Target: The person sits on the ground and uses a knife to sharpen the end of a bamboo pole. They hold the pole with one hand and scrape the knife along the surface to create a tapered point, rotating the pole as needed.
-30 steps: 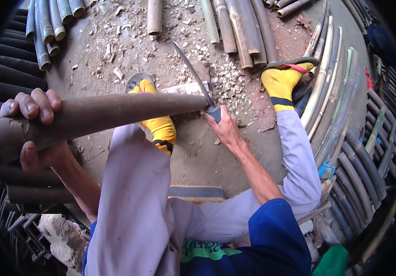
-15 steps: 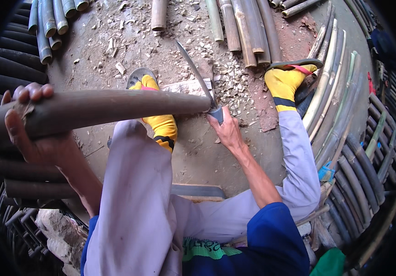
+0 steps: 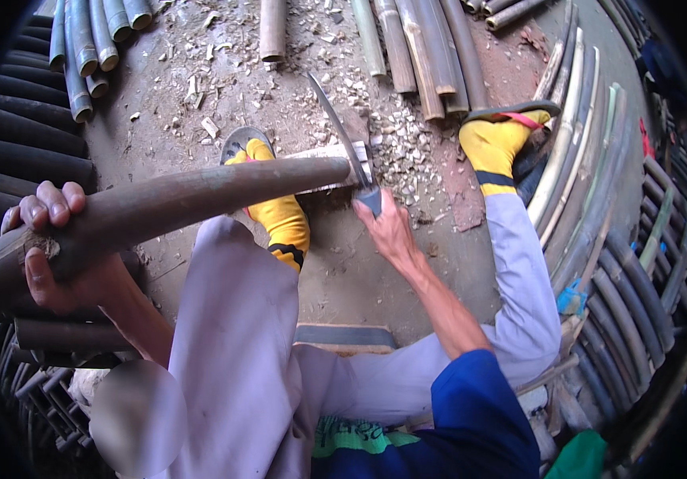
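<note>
A thick dark bamboo pole [image 3: 215,190] slants from the left edge across my raised knee, its right end over a pale wood block [image 3: 315,152]. My left hand [image 3: 80,283] is wrapped round it near a node, fingers over the top and thumb at the near side. In my right hand [image 3: 393,231] is the dark handle of a machete [image 3: 335,120]. Its long curved blade points away and up to the left, just beyond the pole's right end. A narrow gap seems to separate blade and pole.
Wood chips [image 3: 407,152] litter the ground around the block. Bamboo poles [image 3: 431,56] lie at the far side, with more stacked at left [image 3: 32,156] and right [image 3: 591,184]. My feet wear yellow socks [image 3: 279,223] and sandals. Behind the knee lies a low dark-topped board [image 3: 343,335].
The pole's right end has drawn back a little to the left, away from the blade. Its left part and my left hand have dropped lower. My right hand and the machete have barely moved.
</note>
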A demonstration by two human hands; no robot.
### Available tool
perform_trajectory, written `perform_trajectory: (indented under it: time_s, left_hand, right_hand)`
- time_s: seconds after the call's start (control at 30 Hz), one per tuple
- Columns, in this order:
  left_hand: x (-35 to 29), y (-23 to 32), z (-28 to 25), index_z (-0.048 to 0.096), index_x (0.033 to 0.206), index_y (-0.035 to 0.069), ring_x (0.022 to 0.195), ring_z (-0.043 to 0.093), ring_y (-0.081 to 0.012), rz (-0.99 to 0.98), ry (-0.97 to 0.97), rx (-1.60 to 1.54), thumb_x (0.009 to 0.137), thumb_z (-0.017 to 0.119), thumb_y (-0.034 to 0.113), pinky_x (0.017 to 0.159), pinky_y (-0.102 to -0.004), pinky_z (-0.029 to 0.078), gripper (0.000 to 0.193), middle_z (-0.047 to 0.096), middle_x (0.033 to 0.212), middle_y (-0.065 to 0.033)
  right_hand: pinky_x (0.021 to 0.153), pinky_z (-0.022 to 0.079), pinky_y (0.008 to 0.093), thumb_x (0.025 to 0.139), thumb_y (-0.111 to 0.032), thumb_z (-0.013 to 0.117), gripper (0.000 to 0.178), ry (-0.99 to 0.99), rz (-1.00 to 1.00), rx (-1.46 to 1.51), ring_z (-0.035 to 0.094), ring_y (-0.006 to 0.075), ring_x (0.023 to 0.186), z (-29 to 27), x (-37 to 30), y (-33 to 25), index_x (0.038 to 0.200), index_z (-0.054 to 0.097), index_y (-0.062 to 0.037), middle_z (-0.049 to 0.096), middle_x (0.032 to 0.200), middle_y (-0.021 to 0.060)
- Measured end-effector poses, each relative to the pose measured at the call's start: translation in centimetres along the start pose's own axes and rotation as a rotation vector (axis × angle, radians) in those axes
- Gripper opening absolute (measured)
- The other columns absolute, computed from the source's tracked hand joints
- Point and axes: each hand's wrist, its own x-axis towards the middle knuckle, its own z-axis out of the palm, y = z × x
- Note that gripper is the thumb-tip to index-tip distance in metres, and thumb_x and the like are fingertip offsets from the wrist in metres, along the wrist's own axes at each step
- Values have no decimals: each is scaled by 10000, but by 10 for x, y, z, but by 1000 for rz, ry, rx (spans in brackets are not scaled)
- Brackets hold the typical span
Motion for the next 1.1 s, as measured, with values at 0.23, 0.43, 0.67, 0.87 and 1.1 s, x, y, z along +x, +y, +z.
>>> perform_trajectory:
  time_s: [0.23,0.43,0.67,0.87,1.1]
  left_hand:
    - [2,4,-11,462,1150,42,848,497,-191,-20,-122,-50,715,590,282,827,-350,411,513,503,922,-81]
    - [-5,2,36,435,1192,41,866,499,-208,-51,326,170,775,581,258,853,-392,422,492,465,953,-96]
    - [-17,-12,22,411,1117,42,843,513,-187,-28,382,221,808,549,209,816,-372,437,378,463,923,-96]
    - [-15,-15,18,456,1046,27,845,488,-204,-38,391,149,786,532,184,833,-376,414,313,459,907,-99]
    - [-9,-13,9,434,1051,11,834,484,-202,-16,291,120,754,544,195,801,-367,414,367,459,898,-99]
  right_hand:
    - [564,519,369,870,-366,633,402,265,-292,197,683,270,718,-3,-16,-23,978,490,-5,645,733,149]
    - [491,497,407,920,-451,510,451,53,-113,-62,661,329,633,8,2,11,960,450,-6,628,692,190]
    - [518,508,345,918,-368,558,379,200,-153,86,649,209,624,-13,-21,-15,1019,470,-14,630,734,127]
    - [502,525,369,898,-350,599,373,194,-265,-26,662,248,610,-8,-13,4,978,476,-7,643,740,158]
    - [511,520,337,890,-357,611,380,147,-220,32,657,205,610,-29,-18,-24,986,483,-11,636,729,144]
